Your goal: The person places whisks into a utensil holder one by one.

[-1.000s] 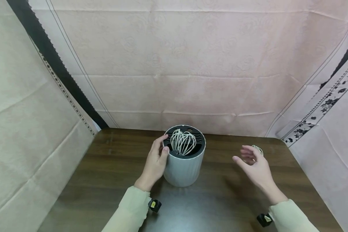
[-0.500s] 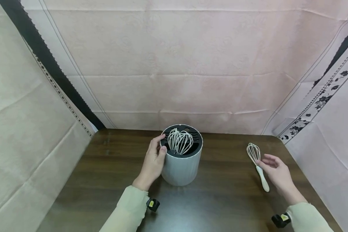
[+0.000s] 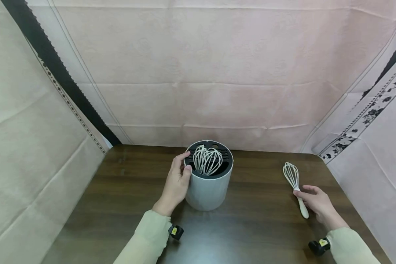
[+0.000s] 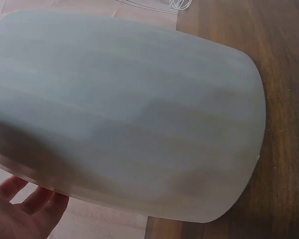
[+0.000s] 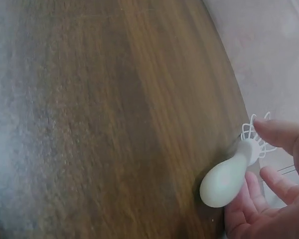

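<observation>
My left hand (image 3: 176, 183) grips the side of a pale grey utensil holder (image 3: 206, 194) near its rim, thumb at the front and index finger farther back. The holder stands upright; its black slotted top has a white wire whisk (image 3: 208, 160) in it, handle hidden inside. In the left wrist view the holder's wall (image 4: 139, 114) fills most of the picture, the fingers (image 4: 37, 199) against its edge. At the right a second whisk (image 3: 303, 209) with a pale handle lies on the table. My right hand (image 3: 318, 205) is at its neck, thumb across it and index finger raised off it.
The brown wood-grain table (image 3: 250, 227) ends at a pale cloth backdrop (image 3: 217, 73) behind. More cloth hangs on the left (image 3: 46, 154) and right (image 3: 376, 165) sides. A small black device (image 3: 319, 246) sits at each wrist.
My right hand has moved right and toward me, from over the second whisk to its neck, uncovering the whisk. My left hand and the utensil holder have stayed in place.
</observation>
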Motion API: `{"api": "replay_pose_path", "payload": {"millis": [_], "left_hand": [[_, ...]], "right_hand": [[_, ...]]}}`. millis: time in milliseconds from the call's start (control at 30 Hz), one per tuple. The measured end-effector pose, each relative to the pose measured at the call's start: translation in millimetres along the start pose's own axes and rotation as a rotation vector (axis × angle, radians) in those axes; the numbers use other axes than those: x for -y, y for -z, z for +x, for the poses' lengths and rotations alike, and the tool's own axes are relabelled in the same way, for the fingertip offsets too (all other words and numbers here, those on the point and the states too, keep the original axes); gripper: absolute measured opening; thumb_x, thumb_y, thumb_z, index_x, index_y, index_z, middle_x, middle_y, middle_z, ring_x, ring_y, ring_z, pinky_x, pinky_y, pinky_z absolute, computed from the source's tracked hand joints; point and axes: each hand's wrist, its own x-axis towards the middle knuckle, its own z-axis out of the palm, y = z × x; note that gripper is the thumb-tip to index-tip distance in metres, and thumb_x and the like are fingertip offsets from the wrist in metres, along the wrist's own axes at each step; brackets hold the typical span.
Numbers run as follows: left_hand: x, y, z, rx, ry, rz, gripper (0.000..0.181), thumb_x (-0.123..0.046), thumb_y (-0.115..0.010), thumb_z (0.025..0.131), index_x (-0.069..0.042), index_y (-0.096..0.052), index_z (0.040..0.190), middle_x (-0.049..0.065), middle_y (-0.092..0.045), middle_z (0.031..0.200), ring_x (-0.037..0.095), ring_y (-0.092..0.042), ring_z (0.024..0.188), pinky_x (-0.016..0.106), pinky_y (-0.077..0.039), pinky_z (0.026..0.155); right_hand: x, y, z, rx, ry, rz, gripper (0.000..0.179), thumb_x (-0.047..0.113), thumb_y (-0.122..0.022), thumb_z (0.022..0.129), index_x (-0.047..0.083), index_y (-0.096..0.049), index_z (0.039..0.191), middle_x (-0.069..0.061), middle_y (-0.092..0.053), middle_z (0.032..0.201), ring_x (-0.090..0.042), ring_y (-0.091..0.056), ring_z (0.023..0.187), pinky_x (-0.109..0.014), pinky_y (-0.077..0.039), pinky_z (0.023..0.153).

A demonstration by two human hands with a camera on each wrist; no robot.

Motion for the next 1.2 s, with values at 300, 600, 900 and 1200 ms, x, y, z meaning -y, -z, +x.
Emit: {"api": "replay_pose_path", "payload": {"millis": [300,600,900,1200], "left_hand": [[0.8,-4.0,1.5,-0.018,0.018,0.035,0.041,-0.033,-0.042,0.103,-0.027,-0.037,0.143,0.006,-0.038,0.142,0.028,-0.051,0.117,0.048,-0.044,0.097],[-0.2,0.7,0.0,-0.027,0.028,0.054,0.041,-0.031,-0.042,0.103,-0.027,-0.038,0.143,0.005,-0.038,0.142,0.028,-0.05,0.116,0.05,-0.044,0.096],[2.1,-0.3,-0.8,-0.043,0.013,0.048,0.041,-0.032,-0.041,0.103,-0.023,-0.038,0.143,0.007,-0.039,0.141,0.027,-0.048,0.107,0.047,-0.044,0.09],[2.8,-3.0,-0.2,-0.038,-0.022,0.029,0.041,-0.025,-0.044,0.103,-0.026,-0.038,0.143,0.008,-0.038,0.142,0.027,-0.05,0.115,0.051,-0.044,0.095]], "right_hand": [[-2,-4,6.8,-0.026,-0.002,-0.074,0.067,0.04,-0.073,0.085,-0.008,-0.047,0.124,-0.021,-0.053,0.114,-0.022,-0.054,0.087,-0.03,-0.049,0.066],[1,-5,13.3,0.013,-0.039,-0.078,0.048,0.036,-0.073,0.085,-0.005,-0.062,0.108,-0.01,-0.059,0.098,-0.023,-0.053,0.084,-0.032,-0.046,0.065],[3,-4,11.9,-0.012,-0.017,-0.101,0.051,0.036,-0.072,0.086,-0.005,-0.058,0.114,-0.016,-0.058,0.107,-0.028,-0.052,0.091,-0.032,-0.045,0.067],[-2,-3,9.0,-0.025,0.011,-0.111,0.056,0.037,-0.067,0.09,-0.008,-0.052,0.12,-0.021,-0.054,0.11,-0.029,-0.053,0.092,-0.031,-0.046,0.067]]}}
